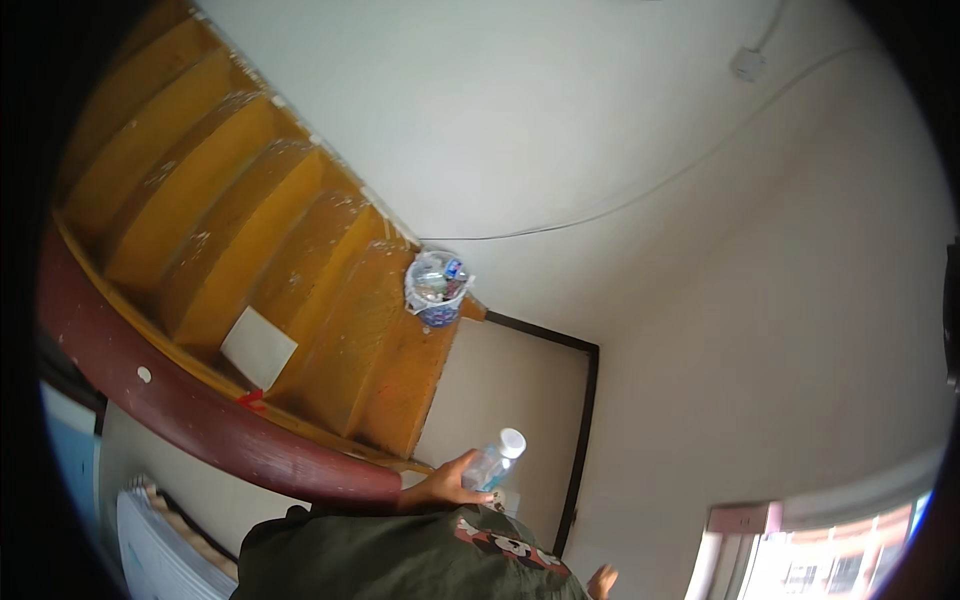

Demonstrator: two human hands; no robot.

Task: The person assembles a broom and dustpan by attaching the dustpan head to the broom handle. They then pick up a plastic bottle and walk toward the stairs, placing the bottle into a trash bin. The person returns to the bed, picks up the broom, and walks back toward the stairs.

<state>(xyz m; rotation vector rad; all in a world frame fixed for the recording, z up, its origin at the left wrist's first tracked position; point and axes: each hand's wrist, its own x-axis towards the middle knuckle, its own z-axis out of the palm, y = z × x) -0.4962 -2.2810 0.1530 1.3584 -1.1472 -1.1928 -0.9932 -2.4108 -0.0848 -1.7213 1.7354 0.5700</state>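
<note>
My left hand (445,487) is closed around a clear plastic bottle (485,468) with a white cap. The bottle is tilted, its cap (512,442) pointing up and to the right. Low in the view, only a small part of my right hand (602,580) shows, apart from the bottle; its fingers are too hidden to read. A dark green garment (400,555) with a printed pattern covers my body below the hands. Beyond the bottle, a bin (437,313) lined with a bag stands at the foot of the stairs, filled with bottles and other waste.
Worn yellow-brown stairs (300,215) rise to the upper left, edged by a curved dark red side (240,440). A pale square panel (259,348) lies on a step near a red scrap (252,400). A dark skirting strip (585,430) borders the floor. A bright window (820,560) is at lower right.
</note>
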